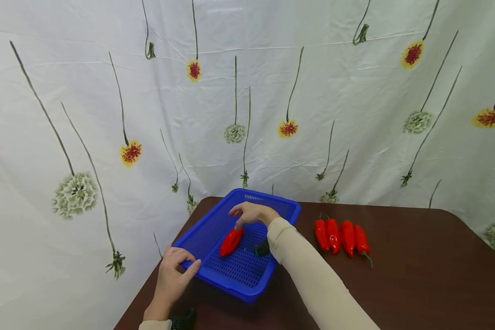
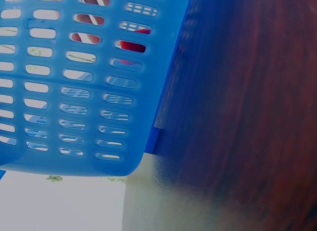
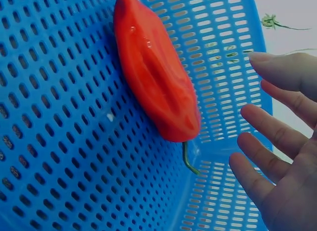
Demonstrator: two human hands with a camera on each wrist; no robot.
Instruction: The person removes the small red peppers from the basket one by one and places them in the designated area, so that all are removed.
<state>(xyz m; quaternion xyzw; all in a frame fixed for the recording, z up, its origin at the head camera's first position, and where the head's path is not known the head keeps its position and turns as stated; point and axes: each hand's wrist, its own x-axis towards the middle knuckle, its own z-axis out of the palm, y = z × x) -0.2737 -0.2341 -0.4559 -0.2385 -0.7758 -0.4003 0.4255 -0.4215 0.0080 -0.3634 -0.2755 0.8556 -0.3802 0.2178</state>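
Note:
A blue plastic basket [image 1: 239, 270] with slotted walls sits at an angle on the table. My left hand [image 1: 174, 275] grips its rim at the near left corner, thumb over the edge. Inside lies one red pepper [image 3: 156, 72] with a green stem, resting on the basket floor by the wall. My right hand [image 1: 253, 213] reaches over the basket, close above that pepper in the head view. In the right wrist view its fingers [image 3: 272, 129] are spread and loosely extended, apart from the pepper, with nothing between them.
Several red peppers [image 1: 348, 238] lie side by side on the dark brown table [image 1: 420, 270], right of the basket. A white flower-printed cloth [image 1: 214, 105] hangs behind the table. Dark devices sit at both wrists, one of them [image 1: 262, 248] over the basket.

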